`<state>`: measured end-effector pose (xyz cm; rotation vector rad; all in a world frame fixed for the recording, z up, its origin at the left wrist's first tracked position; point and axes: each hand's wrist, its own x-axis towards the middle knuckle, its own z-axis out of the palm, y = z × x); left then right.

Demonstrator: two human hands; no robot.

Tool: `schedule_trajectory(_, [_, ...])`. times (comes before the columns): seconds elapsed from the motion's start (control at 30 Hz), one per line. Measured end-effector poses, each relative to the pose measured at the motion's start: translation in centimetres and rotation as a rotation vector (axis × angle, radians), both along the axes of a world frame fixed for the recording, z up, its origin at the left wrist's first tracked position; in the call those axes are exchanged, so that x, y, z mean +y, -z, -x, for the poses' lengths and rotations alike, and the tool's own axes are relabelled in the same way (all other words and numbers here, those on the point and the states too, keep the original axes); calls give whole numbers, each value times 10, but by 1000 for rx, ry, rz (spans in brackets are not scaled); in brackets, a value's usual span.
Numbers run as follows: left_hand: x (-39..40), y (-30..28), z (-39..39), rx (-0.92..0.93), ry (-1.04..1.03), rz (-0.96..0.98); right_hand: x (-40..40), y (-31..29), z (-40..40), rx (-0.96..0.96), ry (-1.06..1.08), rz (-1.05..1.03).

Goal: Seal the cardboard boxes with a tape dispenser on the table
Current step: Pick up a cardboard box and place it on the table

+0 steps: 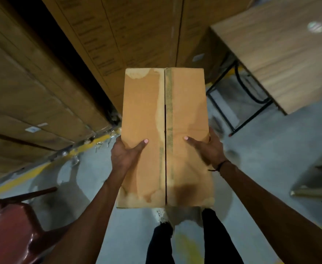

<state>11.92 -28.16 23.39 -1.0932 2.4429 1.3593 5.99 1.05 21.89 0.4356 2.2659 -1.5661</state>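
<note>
I carry a long brown cardboard box (148, 115) in front of me, above the floor. Its two top flaps meet in a centre seam that runs away from me, with old tape marks beside it. My left hand (125, 154) grips the box's left edge, thumb lying on the top flap. My right hand (206, 149) grips the right edge the same way, thumb on top. A wooden table (281, 54) with black metal legs stands at the upper right. No tape dispenser shows in the head view.
Tall stacks of large cardboard cartons (32, 88) fill the left and the back. A red plastic chair (9, 231) sits at the lower left. A yellow line (42, 168) runs along the grey floor. Another piece of furniture (316, 191) juts in at the right.
</note>
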Motion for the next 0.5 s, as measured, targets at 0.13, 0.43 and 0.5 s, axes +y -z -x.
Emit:
schedule_trajectory(0.13, [48,-76,14,105,45,0,52,-92,4,108,39,-10])
schedule_trajectory(0.43, [208,-178,65,228,141,-78,225,-218,30,329,170,75])
schedule_trajectory(0.5, [253,-191,81,256,142,-109,271,-233,42,366,165,69])
